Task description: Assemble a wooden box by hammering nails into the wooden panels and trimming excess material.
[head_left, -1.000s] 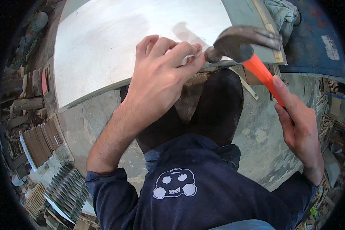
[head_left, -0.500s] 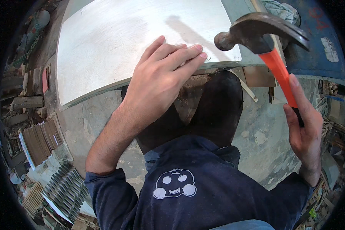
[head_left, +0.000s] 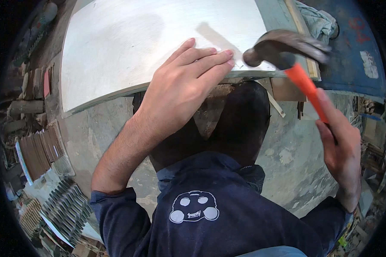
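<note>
A white flat board (head_left: 116, 47) lies in front of me, its near edge above my knees. My left hand (head_left: 182, 83) rests on it palm down, fingers stretched out, with the fingertips near the board's right corner. Just beyond those fingertips is a small dark mark or nail (head_left: 241, 66), too small to make out. My right hand (head_left: 341, 143) is closed around the lower handle of a claw hammer (head_left: 302, 79) with an orange and black grip. The hammer's striking face hangs above the board's right corner, slightly right of my left fingertips; its claw end is motion-blurred.
A wooden strip (head_left: 298, 19) runs along the right side of the work surface. Beyond it are a crumpled cloth (head_left: 319, 21) and a blue surface (head_left: 356, 47). Wood pieces and stacked brown sheets (head_left: 40, 154) lie at the left. A thin stick (head_left: 276, 105) protrudes below the board.
The hammer head has come down and slightly left, closer to the board's corner. My left hand and the board sit slightly differently in the picture; the hand remains flat on the board.
</note>
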Demonstrator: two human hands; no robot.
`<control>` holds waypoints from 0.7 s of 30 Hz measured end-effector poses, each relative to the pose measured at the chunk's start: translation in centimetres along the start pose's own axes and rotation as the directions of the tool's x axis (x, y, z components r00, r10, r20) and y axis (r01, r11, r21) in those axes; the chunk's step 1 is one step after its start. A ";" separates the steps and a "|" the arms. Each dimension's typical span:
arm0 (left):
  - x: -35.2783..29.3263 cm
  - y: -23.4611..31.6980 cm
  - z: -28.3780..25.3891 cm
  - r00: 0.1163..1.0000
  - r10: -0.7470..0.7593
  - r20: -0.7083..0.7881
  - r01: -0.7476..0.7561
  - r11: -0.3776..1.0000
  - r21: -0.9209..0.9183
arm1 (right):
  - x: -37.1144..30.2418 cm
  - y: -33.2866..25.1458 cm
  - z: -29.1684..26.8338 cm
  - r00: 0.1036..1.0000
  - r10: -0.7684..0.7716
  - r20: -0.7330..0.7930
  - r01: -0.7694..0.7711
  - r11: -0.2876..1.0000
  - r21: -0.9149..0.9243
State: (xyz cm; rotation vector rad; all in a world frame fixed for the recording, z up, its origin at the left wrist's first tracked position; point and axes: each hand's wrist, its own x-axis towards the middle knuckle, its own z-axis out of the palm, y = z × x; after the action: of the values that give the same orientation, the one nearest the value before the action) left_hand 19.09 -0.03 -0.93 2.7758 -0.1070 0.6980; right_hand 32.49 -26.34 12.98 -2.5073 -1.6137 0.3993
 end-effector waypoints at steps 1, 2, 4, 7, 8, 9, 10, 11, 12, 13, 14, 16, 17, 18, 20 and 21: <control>0.4 0.4 0.3 0.999 0.027 -0.028 -0.028 0.999 -0.046 | -0.9 -0.7 -1.0 0.998 0.063 0.011 -0.063 0.997 -0.040; 0.4 0.4 0.4 0.999 0.012 -0.043 -0.015 0.999 -0.051 | -1.6 -0.1 -0.9 0.990 -0.039 -0.136 0.020 0.990 -0.140; 0.7 0.7 0.3 0.997 0.035 -0.062 -0.039 0.997 -0.066 | -3.3 0.2 -1.3 0.977 -0.005 -0.213 -0.019 0.994 -0.109; 0.6 0.6 -0.2 0.998 0.014 -0.057 -0.021 0.991 -0.135 | -3.9 0.3 -1.1 0.957 0.139 -0.255 -0.166 0.982 -0.087; 0.3 0.3 -0.4 0.997 -0.012 -0.071 0.003 0.992 -0.125 | -2.8 0.1 -0.5 0.981 0.110 -0.162 -0.108 0.994 0.022; 0.0 0.1 -0.5 0.999 -0.009 -0.039 0.005 0.993 -0.122 | -2.0 0.5 0.4 0.990 0.031 -0.140 -0.040 0.997 -0.060; 0.0 -0.1 -0.4 1.000 0.008 -0.017 -0.010 0.990 -0.139 | -2.1 0.4 1.0 0.980 0.112 -0.164 -0.112 0.994 0.012; 0.1 -0.1 -0.6 0.999 -0.003 -0.041 -0.003 0.988 -0.155 | -2.8 0.1 1.3 0.964 0.195 -0.182 -0.183 0.980 0.082; 0.1 -0.1 -0.9 1.000 0.005 -0.020 -0.008 0.982 -0.188 | -3.7 0.2 1.4 0.956 0.257 -0.143 -0.238 0.962 0.137; 0.1 0.0 -0.9 1.000 0.017 0.003 -0.016 0.976 -0.219 | -4.2 0.4 1.4 0.942 0.318 -0.103 -0.295 0.936 0.194; 0.0 0.1 -0.7 1.000 0.008 0.004 -0.007 0.975 -0.222 | -4.2 0.6 2.0 0.945 0.281 -0.165 -0.252 0.952 0.174; -0.1 0.1 -0.8 1.000 0.013 -0.010 -0.015 0.974 -0.226 | -3.7 0.0 1.4 0.968 0.196 -0.158 -0.190 0.980 0.056; -0.2 0.0 -0.8 1.000 0.025 -0.008 -0.026 0.976 -0.214 | -3.4 -0.3 1.2 0.983 0.110 -0.146 -0.117 0.992 -0.039; -0.2 -0.1 -0.8 1.000 0.021 -0.018 -0.025 0.973 -0.227 | -4.4 -1.0 0.6 0.945 0.306 -0.113 -0.297 0.951 0.083; -0.1 -0.1 -0.6 0.999 0.024 -0.032 -0.031 0.974 -0.224 | -5.1 -0.6 1.0 0.947 0.254 -0.197 -0.242 0.967 0.085; -0.1 -0.1 -0.6 0.999 0.024 -0.039 -0.032 0.972 -0.233 | -5.2 -0.6 1.1 0.938 0.197 -0.283 -0.178 0.980 0.092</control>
State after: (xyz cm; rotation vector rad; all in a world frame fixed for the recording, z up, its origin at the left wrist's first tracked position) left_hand 18.77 0.26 -0.52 2.5403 -0.2079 0.6934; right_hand 29.58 -30.87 12.82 -2.5348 -1.2383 0.0907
